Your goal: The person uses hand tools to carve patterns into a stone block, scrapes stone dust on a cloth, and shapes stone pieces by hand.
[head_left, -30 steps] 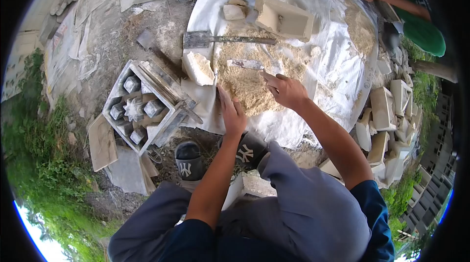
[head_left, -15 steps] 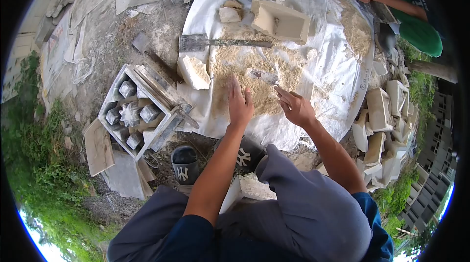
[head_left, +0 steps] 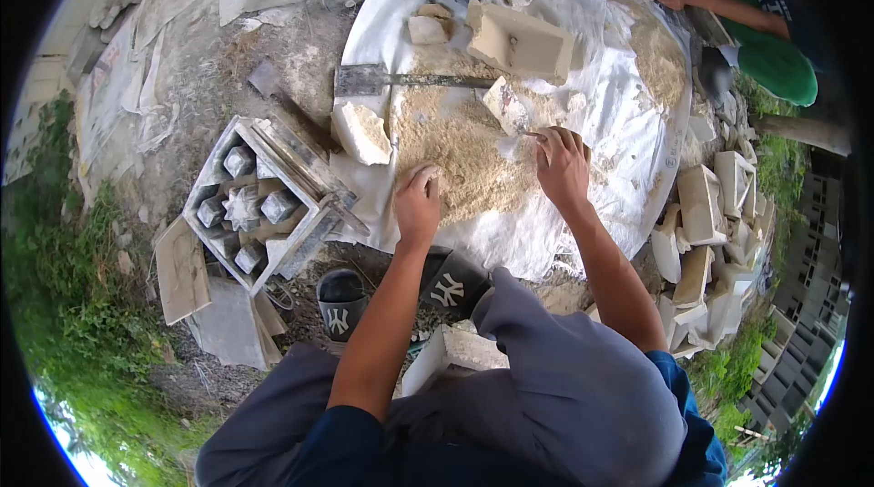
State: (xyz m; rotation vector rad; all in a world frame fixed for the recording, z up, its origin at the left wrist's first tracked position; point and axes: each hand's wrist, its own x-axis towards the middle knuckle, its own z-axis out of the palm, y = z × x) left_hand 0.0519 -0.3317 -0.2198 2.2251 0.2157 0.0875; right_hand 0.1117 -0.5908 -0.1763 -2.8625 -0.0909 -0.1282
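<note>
While gripping trowel (head_left: 506,107) w/ R hand (head_left: 564,166) at far-R side of sand (head_left: 460,155), curling L hand (head_left: 418,207) at near-L edge, spacing both well apart, not showing if gripping w/ L; prob. being only partway: having sand out on sheet (head_left: 624,109), leaving it loose & uneven.

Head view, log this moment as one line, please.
left hand: at sandy pile | right hand: holding trowel | pale chunk: left of pile | white sheet: under pile
</note>
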